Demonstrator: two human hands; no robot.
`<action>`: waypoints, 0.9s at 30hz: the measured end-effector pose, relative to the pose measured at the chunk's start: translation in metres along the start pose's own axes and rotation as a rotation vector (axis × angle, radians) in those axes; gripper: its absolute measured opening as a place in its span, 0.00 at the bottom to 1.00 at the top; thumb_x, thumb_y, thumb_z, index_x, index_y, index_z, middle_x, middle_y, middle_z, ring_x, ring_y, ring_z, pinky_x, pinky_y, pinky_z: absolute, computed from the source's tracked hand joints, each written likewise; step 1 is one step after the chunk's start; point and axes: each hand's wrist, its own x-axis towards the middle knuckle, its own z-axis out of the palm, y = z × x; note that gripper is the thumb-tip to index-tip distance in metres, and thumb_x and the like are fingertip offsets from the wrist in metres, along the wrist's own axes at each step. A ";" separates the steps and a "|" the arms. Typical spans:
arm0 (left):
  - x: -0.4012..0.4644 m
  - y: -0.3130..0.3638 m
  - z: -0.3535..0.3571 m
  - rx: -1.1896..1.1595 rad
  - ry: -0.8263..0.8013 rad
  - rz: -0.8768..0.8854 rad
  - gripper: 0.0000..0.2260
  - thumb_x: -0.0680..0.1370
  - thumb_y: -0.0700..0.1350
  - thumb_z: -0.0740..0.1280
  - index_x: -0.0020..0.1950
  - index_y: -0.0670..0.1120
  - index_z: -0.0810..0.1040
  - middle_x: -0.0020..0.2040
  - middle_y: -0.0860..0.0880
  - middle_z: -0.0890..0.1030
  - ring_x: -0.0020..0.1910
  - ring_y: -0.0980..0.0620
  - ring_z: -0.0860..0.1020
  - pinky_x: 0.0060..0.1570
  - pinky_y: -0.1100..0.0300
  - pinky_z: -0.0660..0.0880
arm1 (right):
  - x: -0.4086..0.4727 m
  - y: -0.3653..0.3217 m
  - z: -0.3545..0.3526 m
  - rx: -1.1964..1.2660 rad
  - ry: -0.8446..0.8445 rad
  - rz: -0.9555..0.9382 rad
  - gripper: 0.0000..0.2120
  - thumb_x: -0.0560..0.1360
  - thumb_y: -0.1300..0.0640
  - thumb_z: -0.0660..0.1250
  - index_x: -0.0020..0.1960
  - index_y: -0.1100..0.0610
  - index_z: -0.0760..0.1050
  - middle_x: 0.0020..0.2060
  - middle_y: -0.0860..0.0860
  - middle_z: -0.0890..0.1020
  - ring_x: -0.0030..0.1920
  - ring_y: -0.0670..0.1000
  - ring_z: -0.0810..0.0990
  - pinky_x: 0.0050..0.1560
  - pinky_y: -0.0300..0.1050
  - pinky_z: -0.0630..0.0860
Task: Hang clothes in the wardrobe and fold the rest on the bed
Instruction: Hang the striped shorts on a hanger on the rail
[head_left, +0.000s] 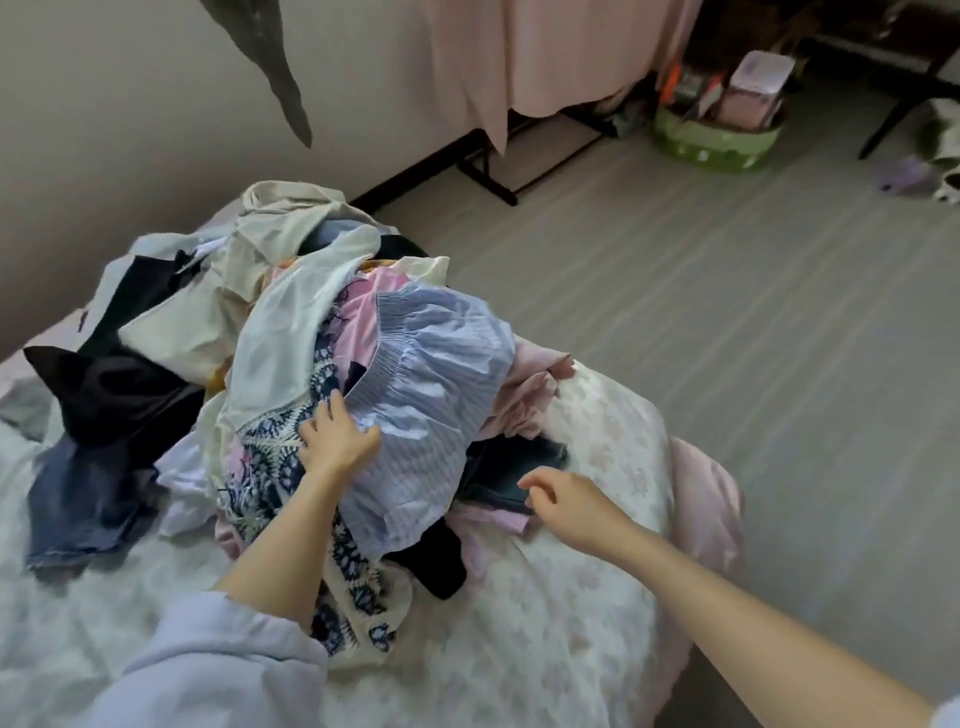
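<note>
- The heap of clothes (291, 374) sits across the bed (597, 597), spilling from about nine o'clock toward the centre; nothing looks folded yet, so I'd judge the sorting is only starting.
- On top, at the centre, lies a blue striped garment (431, 395) with a gathered elastic edge; its long axis runs roughly from eleven o'clock down to five o'clock.
- The left hand (337, 436) rests on the lower left edge of that striped piece, fingers curled into the fabric, right where it meets a navy-and-cream patterned cloth (270, 457).
- The right hand (563, 499) hovers at about four o'clock from the striped piece, just beside its edge, over a dark denim item (519, 467); fingers loosely bent, holding nothing that I can see.
- The left hand is plainly the nearer one; lifting the striped garment would likely mean pulling toward six o'clock, with the right hand catching the opposite hem.
</note>
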 end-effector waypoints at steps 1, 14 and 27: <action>0.010 0.000 0.002 0.019 -0.034 -0.045 0.36 0.77 0.55 0.62 0.77 0.46 0.46 0.76 0.43 0.54 0.73 0.39 0.53 0.67 0.41 0.56 | 0.007 0.001 -0.002 -0.008 0.001 0.008 0.16 0.80 0.58 0.52 0.65 0.55 0.72 0.60 0.51 0.77 0.59 0.49 0.75 0.58 0.41 0.71; -0.108 0.101 0.023 -0.036 0.242 1.333 0.11 0.74 0.44 0.57 0.40 0.45 0.79 0.32 0.49 0.75 0.26 0.45 0.72 0.30 0.62 0.63 | 0.008 -0.003 -0.056 0.617 0.376 0.011 0.18 0.77 0.68 0.57 0.66 0.57 0.68 0.48 0.45 0.74 0.44 0.47 0.76 0.49 0.39 0.74; -0.275 0.218 0.036 -0.045 0.031 1.645 0.13 0.75 0.47 0.58 0.45 0.46 0.82 0.39 0.51 0.79 0.35 0.51 0.76 0.38 0.63 0.66 | -0.219 0.137 -0.117 -0.098 0.170 -0.068 0.20 0.72 0.58 0.70 0.64 0.56 0.74 0.63 0.44 0.69 0.59 0.38 0.68 0.57 0.23 0.61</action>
